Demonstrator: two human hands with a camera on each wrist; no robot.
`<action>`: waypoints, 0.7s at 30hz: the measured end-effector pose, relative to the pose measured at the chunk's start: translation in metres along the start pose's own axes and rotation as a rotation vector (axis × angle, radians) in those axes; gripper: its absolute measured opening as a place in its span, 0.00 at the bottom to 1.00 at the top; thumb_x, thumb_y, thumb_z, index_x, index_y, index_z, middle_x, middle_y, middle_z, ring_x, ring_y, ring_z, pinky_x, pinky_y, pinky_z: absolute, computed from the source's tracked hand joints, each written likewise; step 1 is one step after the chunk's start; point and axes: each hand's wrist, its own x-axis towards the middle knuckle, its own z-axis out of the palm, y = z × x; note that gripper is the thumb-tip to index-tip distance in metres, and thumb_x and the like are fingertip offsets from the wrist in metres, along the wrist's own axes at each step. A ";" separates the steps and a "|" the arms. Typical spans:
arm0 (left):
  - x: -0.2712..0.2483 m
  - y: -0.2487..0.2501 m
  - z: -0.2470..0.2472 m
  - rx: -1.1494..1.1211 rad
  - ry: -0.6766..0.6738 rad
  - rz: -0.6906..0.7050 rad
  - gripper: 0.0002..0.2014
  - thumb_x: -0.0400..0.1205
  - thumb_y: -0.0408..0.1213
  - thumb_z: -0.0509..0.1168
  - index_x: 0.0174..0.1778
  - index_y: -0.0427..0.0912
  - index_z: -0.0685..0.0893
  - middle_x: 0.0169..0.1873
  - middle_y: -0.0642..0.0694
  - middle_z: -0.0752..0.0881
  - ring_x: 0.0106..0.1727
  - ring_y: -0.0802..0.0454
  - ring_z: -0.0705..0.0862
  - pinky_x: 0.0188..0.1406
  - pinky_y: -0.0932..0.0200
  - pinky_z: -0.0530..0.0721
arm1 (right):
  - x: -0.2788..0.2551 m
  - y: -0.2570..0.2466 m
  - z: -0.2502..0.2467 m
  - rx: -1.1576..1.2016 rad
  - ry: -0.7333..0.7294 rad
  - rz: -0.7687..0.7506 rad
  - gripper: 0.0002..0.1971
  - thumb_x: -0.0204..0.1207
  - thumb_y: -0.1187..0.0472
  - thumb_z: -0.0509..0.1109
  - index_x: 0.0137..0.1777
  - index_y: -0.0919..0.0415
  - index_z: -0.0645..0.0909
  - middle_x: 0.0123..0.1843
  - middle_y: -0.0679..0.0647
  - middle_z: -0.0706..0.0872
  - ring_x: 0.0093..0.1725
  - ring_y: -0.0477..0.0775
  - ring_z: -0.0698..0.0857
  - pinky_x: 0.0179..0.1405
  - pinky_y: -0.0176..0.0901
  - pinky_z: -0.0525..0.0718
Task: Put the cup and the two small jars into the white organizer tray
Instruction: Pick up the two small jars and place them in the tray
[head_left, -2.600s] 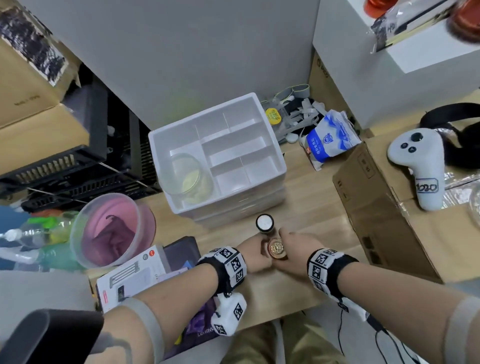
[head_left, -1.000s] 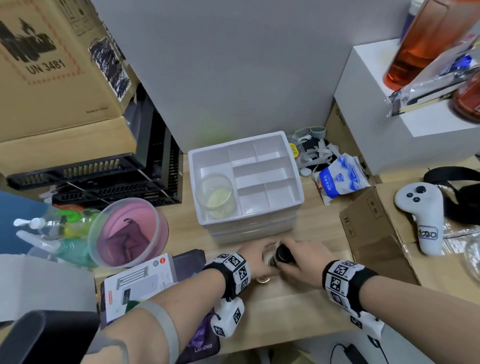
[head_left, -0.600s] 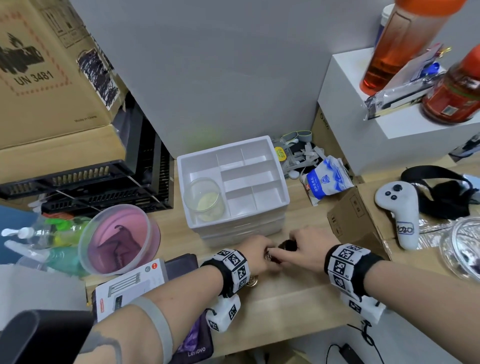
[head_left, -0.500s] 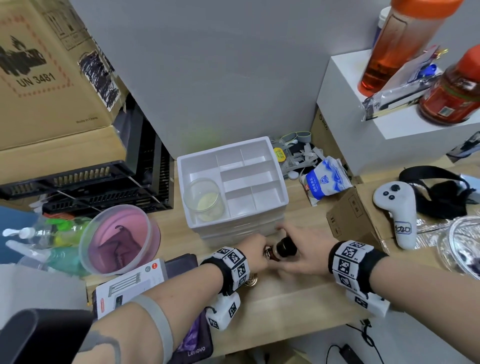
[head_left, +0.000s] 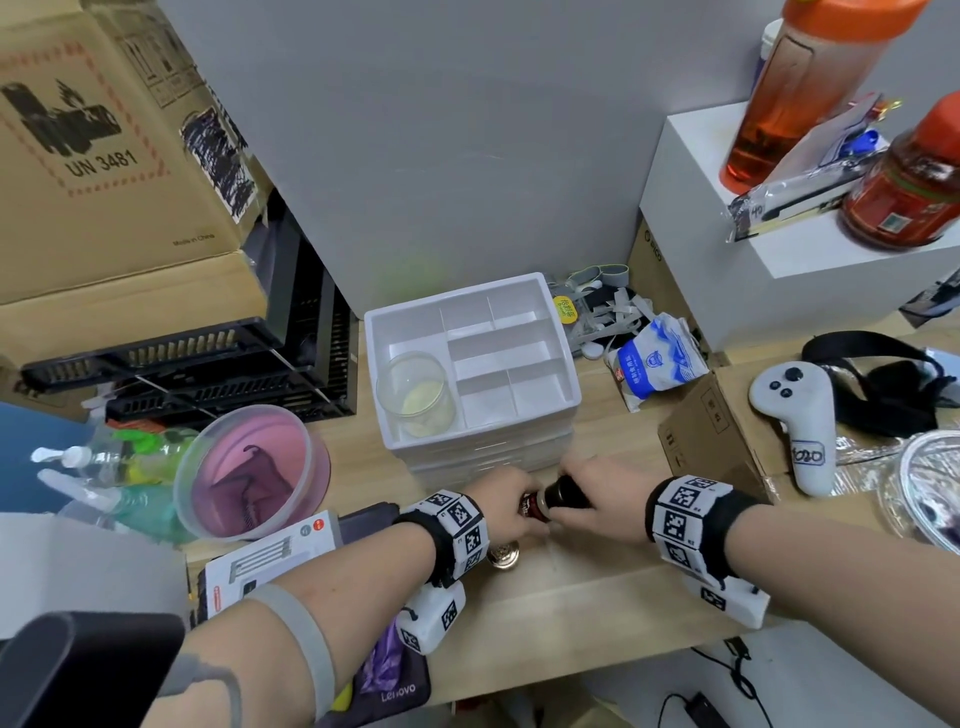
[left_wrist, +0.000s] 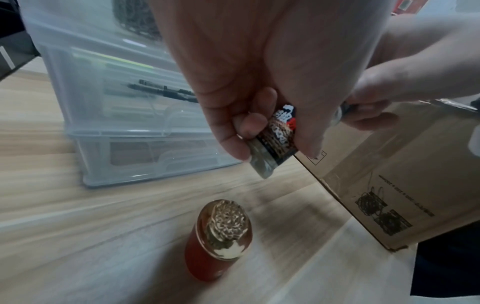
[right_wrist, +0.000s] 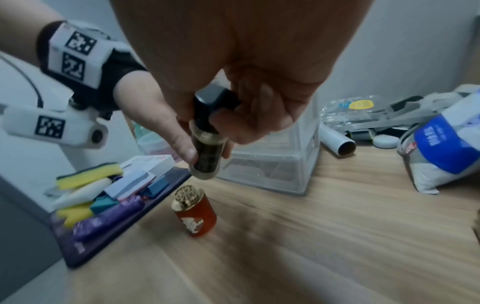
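Cup (head_left: 414, 395) already in white organizer tray (head_left: 540, 410), left compartment. Red jar (left_wrist: 219, 240) upright on desk under left wrist, untouched. Left hand (head_left: 506, 501) pinches dark jar (head_left: 550, 500) at base; right hand (head_left: 597, 493) grips its black cap. Jar axis tilted, lifted, tray just beyond both hands, 2 jars remaining.

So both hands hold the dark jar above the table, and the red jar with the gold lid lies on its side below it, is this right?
Not quite: the red jar stands upright on the table, as the right wrist view shows. The left hand and right hand do hold the dark jar above it.
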 end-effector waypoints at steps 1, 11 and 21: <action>-0.001 0.000 -0.001 -0.001 0.011 0.013 0.13 0.78 0.43 0.78 0.51 0.38 0.90 0.40 0.42 0.88 0.41 0.46 0.84 0.44 0.53 0.81 | 0.001 -0.002 0.003 0.031 0.017 0.002 0.21 0.79 0.41 0.68 0.57 0.57 0.73 0.51 0.59 0.87 0.47 0.61 0.85 0.41 0.46 0.77; -0.014 -0.015 0.005 0.108 -0.026 -0.202 0.50 0.68 0.52 0.84 0.81 0.40 0.65 0.69 0.38 0.79 0.67 0.39 0.82 0.63 0.50 0.81 | 0.007 0.003 0.010 0.066 0.105 0.011 0.21 0.66 0.43 0.74 0.50 0.53 0.71 0.47 0.55 0.85 0.45 0.61 0.85 0.44 0.52 0.85; -0.006 -0.029 0.051 0.464 -0.216 -0.316 0.33 0.78 0.42 0.79 0.75 0.39 0.72 0.69 0.36 0.79 0.66 0.33 0.85 0.60 0.42 0.85 | -0.028 -0.007 -0.014 0.243 0.308 -0.202 0.20 0.66 0.36 0.70 0.46 0.51 0.77 0.37 0.47 0.85 0.37 0.49 0.84 0.38 0.51 0.83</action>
